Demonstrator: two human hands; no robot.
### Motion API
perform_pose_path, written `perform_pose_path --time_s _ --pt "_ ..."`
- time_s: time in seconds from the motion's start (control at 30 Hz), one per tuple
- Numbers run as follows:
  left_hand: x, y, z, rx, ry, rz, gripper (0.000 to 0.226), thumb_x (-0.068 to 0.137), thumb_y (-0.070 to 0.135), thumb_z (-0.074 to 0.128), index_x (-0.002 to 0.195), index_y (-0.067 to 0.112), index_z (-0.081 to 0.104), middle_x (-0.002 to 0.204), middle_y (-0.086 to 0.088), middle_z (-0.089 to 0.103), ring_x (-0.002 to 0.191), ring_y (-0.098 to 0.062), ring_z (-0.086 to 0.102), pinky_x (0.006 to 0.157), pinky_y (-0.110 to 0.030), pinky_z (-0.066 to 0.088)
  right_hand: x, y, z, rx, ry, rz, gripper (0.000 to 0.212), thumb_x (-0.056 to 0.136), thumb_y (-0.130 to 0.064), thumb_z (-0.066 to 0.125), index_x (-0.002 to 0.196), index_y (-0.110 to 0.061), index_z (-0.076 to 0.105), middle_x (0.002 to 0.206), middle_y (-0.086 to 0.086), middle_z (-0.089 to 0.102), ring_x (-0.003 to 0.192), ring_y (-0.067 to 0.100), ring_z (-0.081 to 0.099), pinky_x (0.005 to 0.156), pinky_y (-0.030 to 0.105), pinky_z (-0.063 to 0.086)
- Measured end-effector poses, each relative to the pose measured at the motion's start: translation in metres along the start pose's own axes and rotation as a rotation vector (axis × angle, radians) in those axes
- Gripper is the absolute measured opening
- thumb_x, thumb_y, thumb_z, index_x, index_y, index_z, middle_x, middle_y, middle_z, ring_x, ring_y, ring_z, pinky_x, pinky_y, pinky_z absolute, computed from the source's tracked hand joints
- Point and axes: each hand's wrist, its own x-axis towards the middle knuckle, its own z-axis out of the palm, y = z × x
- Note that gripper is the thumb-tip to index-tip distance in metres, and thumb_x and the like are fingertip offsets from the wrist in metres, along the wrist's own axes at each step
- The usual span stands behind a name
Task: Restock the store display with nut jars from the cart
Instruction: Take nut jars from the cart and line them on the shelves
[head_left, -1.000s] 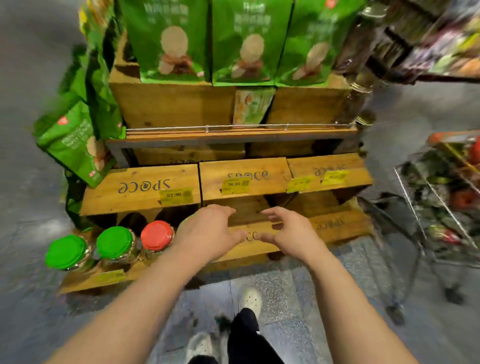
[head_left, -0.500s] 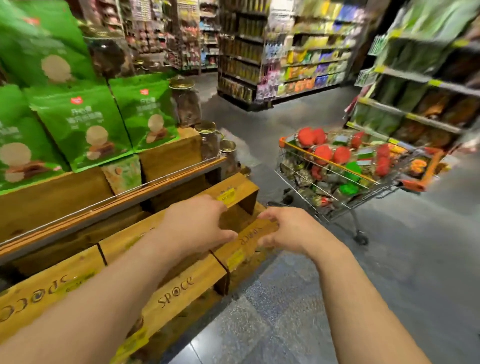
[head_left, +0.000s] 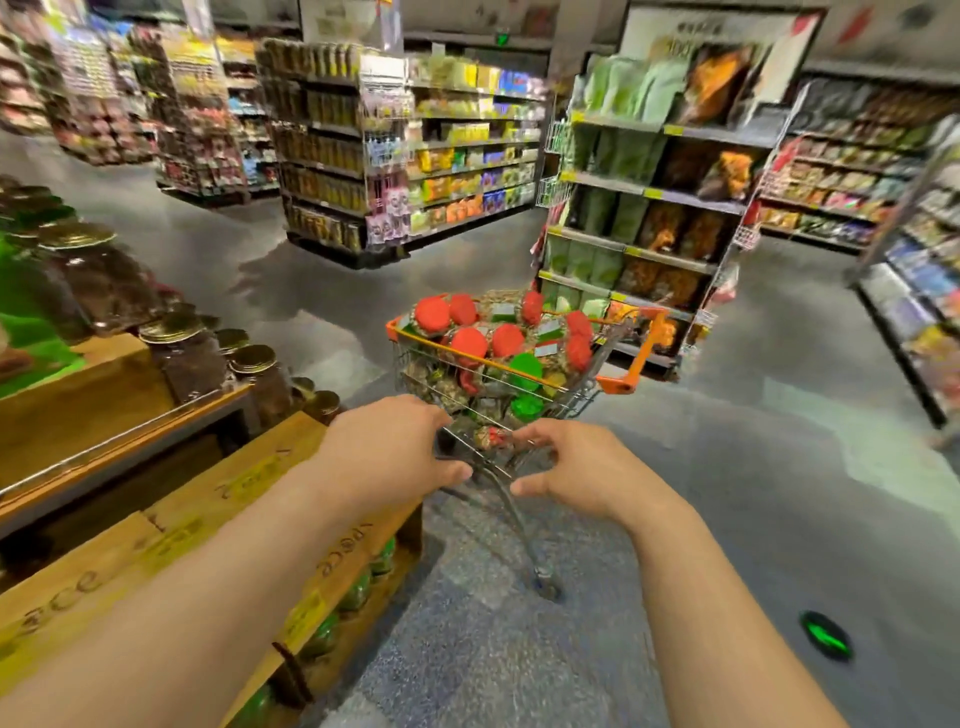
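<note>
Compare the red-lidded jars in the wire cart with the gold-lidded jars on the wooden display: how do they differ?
The red-lidded jars are heaped at mixed angles in the wire cart; the gold-lidded jars stand upright on the wooden display. The red lids look matte, while the gold lids look shiny. The gold-lidded jars show dark contents; the red-lidded ones look paler and mottled. Both kinds have round lids.

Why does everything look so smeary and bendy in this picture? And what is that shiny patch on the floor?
Head view: the shelves at the edges are streaked with motion blur, and the wide lens bows them outward; the cart and both hands, left hand and right hand, are sharper in the middle; the floor shows pale glare from lights overhead; the gold-lidded jars glint too.
</note>
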Motion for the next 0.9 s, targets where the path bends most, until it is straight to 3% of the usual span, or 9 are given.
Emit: perform_pose_path --time_s 0.2,0.37,0.7,0.9 --pt "0.072 0.052 0.015 -0.04 -0.036 0.028 0.072 0.084 0.078 0.056 0.144 0.039 0.05 0.142 0.008 0.054 0.127 -0.018 0.055 0.094 -0.044 0.055 0.018 0.077 -0.031 0.082 0.026 0.054 0.067 0.079 -0.043 0.085 0.139 -0.04 0.056 0.144 -0.003 0.058 0.126 0.017 0.058 0.105 0.038 0.05" --pt "0.121 0.064 0.019 -0.049 -0.047 0.018 0.072 0.084 0.078 0.056 0.145 0.039 0.049 0.143 0.007 0.052 0.126 -0.018 0.056 0.093 -0.044 0.056 0.051 0.11 -0.045 0.151 0.028 0.065 0.067 0.08 -0.044 0.084 0.14 -0.041 0.054 0.141 -0.004 0.059 0.123 0.013 0.058 0.097 0.032 0.05" --pt "0.24 0.023 0.026 -0.112 -0.06 0.001 0.078 0.08 0.082 0.058 0.145 0.04 0.049 0.147 0.009 0.051 0.13 -0.015 0.053 0.096 -0.041 0.053 0.174 0.12 -0.055 0.197 0.016 0.055 0.066 0.083 -0.045 0.082 0.142 -0.039 0.053 0.146 -0.006 0.056 0.125 0.015 0.057 0.103 0.038 0.05" --pt "0.344 -0.015 0.015 -0.118 -0.045 0.049 0.078 0.083 0.075 0.062 0.149 0.037 0.045 0.145 0.004 0.052 0.131 -0.02 0.052 0.097 -0.041 0.051 0.273 0.119 -0.082 0.146 0.039 0.087 0.071 0.083 -0.042 0.082 0.145 -0.035 0.05 0.15 -0.003 0.052 0.132 0.02 0.052 0.107 0.034 0.044"
